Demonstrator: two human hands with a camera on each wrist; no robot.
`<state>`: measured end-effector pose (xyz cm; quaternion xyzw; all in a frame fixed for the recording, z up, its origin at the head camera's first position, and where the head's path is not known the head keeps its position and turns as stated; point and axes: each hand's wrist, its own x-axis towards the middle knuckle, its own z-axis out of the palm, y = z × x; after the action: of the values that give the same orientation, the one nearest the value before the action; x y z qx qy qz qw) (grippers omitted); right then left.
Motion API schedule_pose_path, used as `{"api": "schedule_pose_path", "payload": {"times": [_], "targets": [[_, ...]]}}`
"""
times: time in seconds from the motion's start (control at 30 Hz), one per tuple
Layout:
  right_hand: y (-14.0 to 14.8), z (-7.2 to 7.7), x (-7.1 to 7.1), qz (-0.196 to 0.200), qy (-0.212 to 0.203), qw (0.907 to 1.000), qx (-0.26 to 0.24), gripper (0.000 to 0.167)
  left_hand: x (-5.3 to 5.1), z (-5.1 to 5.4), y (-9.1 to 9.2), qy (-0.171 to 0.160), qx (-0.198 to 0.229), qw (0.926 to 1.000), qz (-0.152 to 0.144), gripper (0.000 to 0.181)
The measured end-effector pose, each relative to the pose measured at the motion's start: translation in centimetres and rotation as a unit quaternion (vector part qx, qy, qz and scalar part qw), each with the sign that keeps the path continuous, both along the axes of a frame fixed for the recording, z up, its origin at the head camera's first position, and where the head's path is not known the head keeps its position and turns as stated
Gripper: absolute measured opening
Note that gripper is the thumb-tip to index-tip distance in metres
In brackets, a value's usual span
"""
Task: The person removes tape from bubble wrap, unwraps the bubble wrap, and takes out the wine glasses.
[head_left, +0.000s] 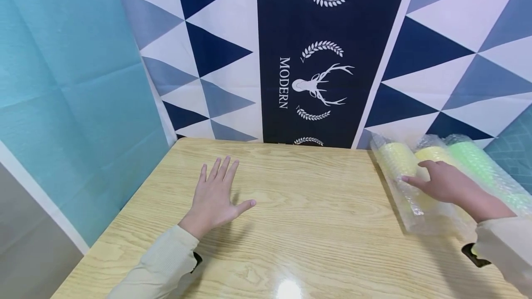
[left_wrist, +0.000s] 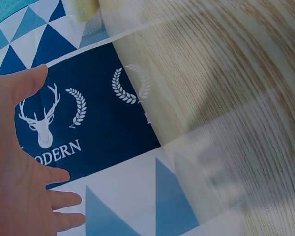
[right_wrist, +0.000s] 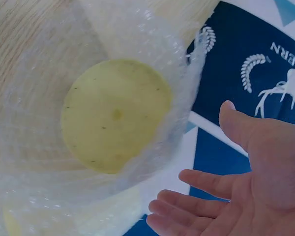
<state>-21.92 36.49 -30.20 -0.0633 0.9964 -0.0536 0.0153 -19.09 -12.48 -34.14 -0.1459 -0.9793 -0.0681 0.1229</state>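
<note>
Over the left half of the wooden table, my left hand [head_left: 213, 201] is spread with its thumb out to the side; it holds nothing. The left wrist view also shows this hand [left_wrist: 14, 167] bare. My right hand [head_left: 446, 182] hovers over bubble-wrapped cylinders at the right, fingers loosely extended. Nearest to it are one yellow cylinder [head_left: 397, 158] and a second yellow cylinder [head_left: 432, 153], partly hidden by the hand; a green cylinder [head_left: 471, 158] lies to their right. In the right wrist view, a yellow round end [right_wrist: 115, 118] shows through clear bubble wrap [right_wrist: 34, 123], apart from the fingers.
The wood-grain table [head_left: 299, 216] reaches back to a patterned cloth [head_left: 224, 50] with triangles and a dark deer-head panel [head_left: 316, 26]. A plain turquoise cloth [head_left: 75, 77] hangs along the left side. Light glares off the table's front edge.
</note>
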Motion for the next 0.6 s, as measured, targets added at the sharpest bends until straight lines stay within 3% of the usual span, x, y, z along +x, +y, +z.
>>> {"api": "schedule_pose_path", "payload": {"times": [0.27,0.6], "targets": [[1.6,-0.7,-0.3,-0.01,-0.006,0.9999,-0.012,0.078,-0.1,-0.2,0.2,0.007,0.017,0.9998,-0.007,0.099],[1.4,-1.1,-0.4,-0.021,-0.032,0.999,-0.023,0.083,-0.3,-0.5,0.0,-0.04,0.072,0.9966,-0.01,0.1]]}}
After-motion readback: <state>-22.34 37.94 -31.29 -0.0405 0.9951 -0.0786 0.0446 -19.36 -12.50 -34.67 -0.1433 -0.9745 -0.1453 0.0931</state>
